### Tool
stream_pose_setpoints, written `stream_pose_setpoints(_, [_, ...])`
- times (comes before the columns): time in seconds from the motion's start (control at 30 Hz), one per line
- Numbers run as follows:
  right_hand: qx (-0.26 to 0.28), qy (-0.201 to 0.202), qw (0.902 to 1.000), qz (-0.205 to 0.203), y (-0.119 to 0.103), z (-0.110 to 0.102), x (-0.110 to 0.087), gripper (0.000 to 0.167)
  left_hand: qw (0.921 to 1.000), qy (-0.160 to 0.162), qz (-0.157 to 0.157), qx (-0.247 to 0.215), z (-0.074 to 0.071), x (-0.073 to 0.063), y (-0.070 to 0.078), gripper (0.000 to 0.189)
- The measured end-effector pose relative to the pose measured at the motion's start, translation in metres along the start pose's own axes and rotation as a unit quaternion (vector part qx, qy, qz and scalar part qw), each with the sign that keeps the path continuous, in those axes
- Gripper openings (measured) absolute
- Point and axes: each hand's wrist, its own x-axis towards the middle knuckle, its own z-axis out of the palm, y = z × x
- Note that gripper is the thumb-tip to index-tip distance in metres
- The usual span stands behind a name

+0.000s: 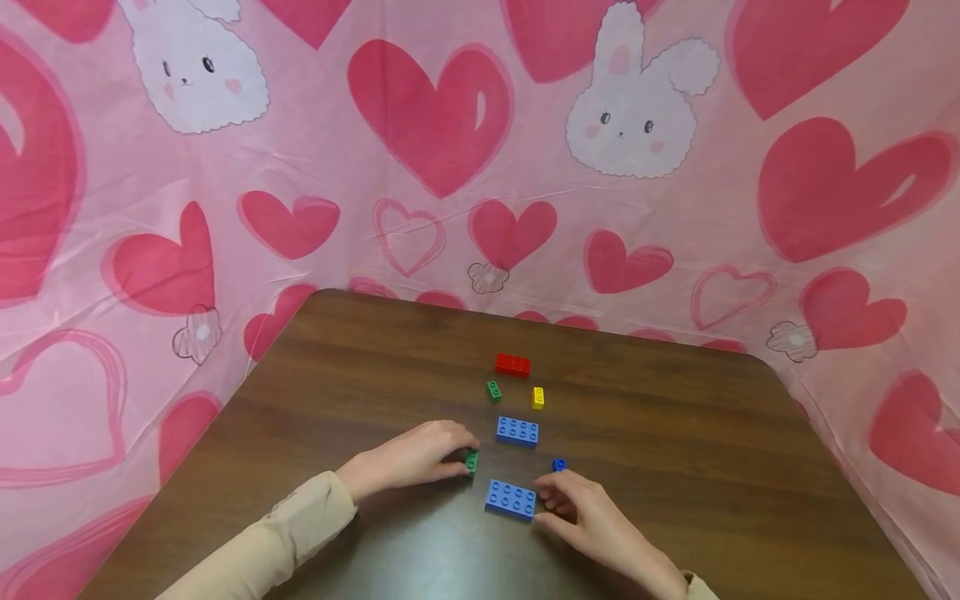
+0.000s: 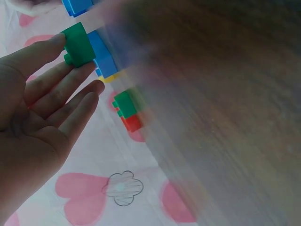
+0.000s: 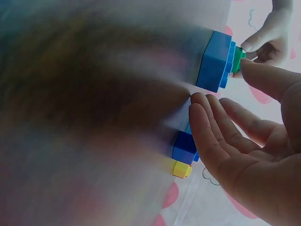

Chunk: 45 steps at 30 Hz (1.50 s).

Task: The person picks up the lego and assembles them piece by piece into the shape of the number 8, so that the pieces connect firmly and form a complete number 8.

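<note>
My left hand (image 1: 423,454) pinches a small green toy brick (image 1: 471,462) between thumb and fingertips, low over the table. In the left wrist view the same green brick (image 2: 79,44) sits between the thumb and a finger, while the other fingers stretch out loosely. My right hand (image 1: 592,517) is beside the right end of the near blue eight-stud brick (image 1: 511,499). Thumb and fingers are spread apart there, with nothing held between them in the right wrist view. A small dark blue brick (image 1: 559,465) stands just beyond the right hand's fingers.
Farther back on the brown wooden table (image 1: 360,358) lie another blue eight-stud brick (image 1: 517,431), a second small green brick (image 1: 493,391), a yellow brick (image 1: 538,397) and a red brick (image 1: 513,365). A pink heart-and-rabbit cloth (image 1: 435,167) hangs around the table's far side.
</note>
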Motion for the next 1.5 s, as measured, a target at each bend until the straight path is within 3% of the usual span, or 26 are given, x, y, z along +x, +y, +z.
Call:
stream_pose_setpoints(0.5, [-0.028, -0.012, 0.9995, 0.004, -0.002, 0.003, 0.006, 0.035, 0.9996, 0.007, 0.021, 0.016, 0.000, 0.003, 0.014, 0.032])
stream_pose_setpoints(0.87, [-0.045, -0.006, 0.9989, -0.013, -0.001, 0.004, 0.007, 0.031, 0.9992, -0.008, 0.039, -0.008, 0.003, 0.005, 0.021, 0.032])
stream_pose_setpoints(1.5, [-0.055, -0.023, 0.9982, 0.005, -0.001, 0.003, 0.010, 0.027, 0.9981, -0.034, 0.044, -0.028, 0.005, 0.007, 0.030, 0.030])
